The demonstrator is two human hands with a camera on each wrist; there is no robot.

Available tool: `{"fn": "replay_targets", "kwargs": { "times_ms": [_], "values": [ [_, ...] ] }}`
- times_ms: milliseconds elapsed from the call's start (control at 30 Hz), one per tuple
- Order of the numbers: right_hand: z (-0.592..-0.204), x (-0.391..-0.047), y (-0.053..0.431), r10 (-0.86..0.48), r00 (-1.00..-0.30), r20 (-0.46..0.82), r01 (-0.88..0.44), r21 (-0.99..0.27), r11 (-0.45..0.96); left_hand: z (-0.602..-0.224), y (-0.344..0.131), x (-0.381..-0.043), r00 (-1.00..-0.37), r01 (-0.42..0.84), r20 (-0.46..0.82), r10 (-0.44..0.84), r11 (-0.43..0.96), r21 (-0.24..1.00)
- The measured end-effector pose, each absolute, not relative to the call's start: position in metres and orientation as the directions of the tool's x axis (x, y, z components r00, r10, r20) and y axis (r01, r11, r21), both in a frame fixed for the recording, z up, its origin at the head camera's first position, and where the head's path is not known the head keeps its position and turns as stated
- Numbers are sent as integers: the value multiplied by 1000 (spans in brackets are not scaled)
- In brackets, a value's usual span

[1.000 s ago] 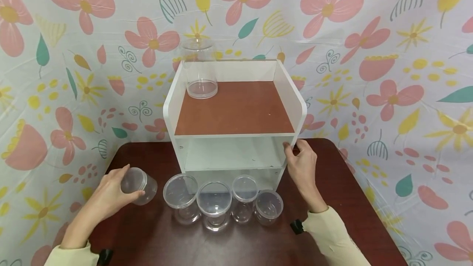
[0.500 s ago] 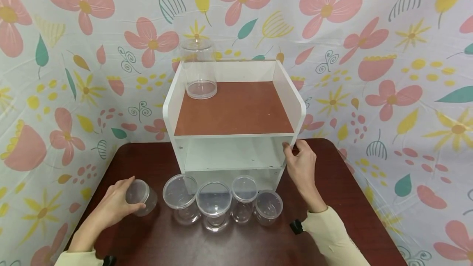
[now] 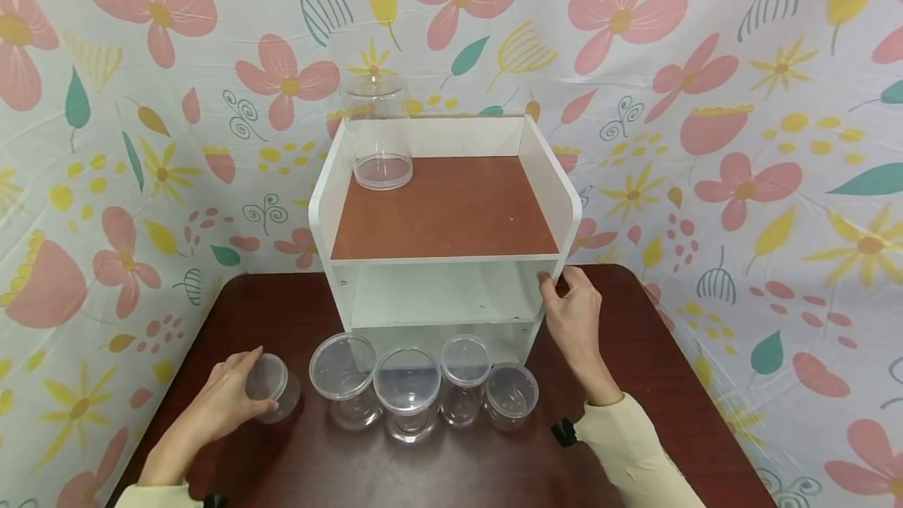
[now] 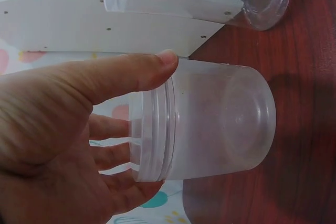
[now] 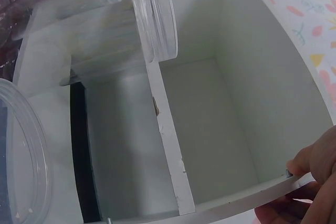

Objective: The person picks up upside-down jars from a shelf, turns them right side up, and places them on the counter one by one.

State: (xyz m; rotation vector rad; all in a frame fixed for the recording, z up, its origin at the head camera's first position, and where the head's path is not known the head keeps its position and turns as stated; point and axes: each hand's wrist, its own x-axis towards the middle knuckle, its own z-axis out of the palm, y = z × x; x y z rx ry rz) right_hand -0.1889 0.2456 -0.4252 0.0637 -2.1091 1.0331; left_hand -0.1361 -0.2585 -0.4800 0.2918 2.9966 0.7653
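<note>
At the left of the table, my left hand (image 3: pixel 219 402) holds a clear plastic jar (image 3: pixel 287 398) with a lid. In the left wrist view, the thumb lies along the jar's (image 4: pixel 226 119) side and the fingers reach round its lid end. My right hand (image 3: pixel 574 316) pinches the front edge of the white shelf unit's (image 3: pixel 550 179) right side panel. The right wrist view shows that thumb (image 5: pixel 302 161) on the inner side of the panel edge, with fingers outside it.
Several clear lidded jars (image 3: pixel 407 382) stand in a row before the shelf unit. A tall clear jar (image 3: pixel 381 132) stands at the back left of the brown top shelf (image 3: pixel 451 218). A flowered cloth (image 3: pixel 705 100) hangs behind the dark red table (image 3: pixel 451 477).
My left hand has brought the jar down and slightly right, nearer the table's front, and the jar now stands more upright. My right hand keeps its place on the shelf unit.
</note>
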Motion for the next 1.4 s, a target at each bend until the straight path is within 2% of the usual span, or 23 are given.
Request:
{"fn": "replay_targets", "kwargs": {
  "times_ms": [600,1400],
  "values": [
    [-425,-188,245,267,-697,666,-363,-649,668,-492,-254,-139,-970,149,-95,224,856,495],
    [-424,-189,245,272,-699,661,-353,-649,674,-502,-243,-149,-968,184,-63,244,853,488]
  ]
}}
